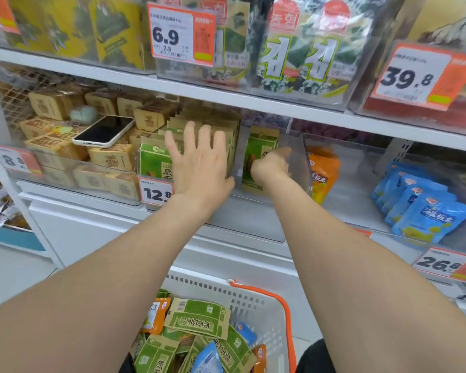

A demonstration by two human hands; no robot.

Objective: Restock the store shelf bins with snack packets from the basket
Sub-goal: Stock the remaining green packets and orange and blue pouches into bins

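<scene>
While the left hand point(199, 162) lies spread flat against the row of green packets point(155, 158) in the clear bin point(297, 157), the right hand point(271, 166) curls its fingers on a single packet point(258, 149) standing upright in the bin's right end. Further snack packets fill the white basket point(253, 305) below.

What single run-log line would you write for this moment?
left hand flat on green packet row | right hand grips green packet in clear bin | basket holds more packets
</scene>
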